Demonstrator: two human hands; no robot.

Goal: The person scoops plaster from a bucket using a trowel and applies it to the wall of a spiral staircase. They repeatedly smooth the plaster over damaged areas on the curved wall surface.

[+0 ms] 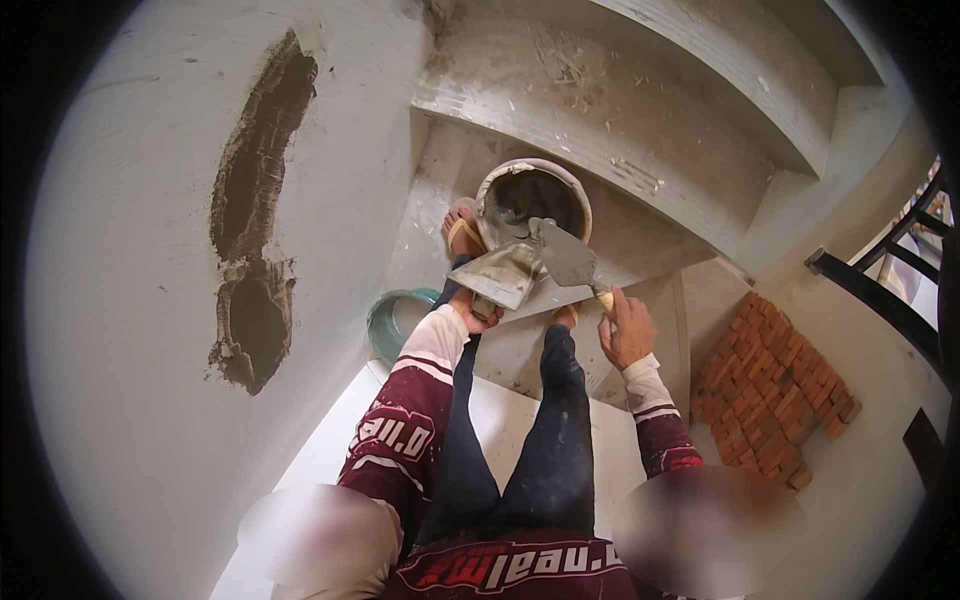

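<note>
- Your right hand [628, 328] is wrapped round the handle of the trowel [567, 258]; the blade lies far and left of that grip, its long axis slanting toward the bucket [536, 163].
- Your left hand [478, 310] clasps the hawk [500, 275] from below, its plate just left of the blade; whether they touch, you cannot tell.
- Pale and red lettering crosses your shirt [510, 565]; none shows on the tools.
</note>
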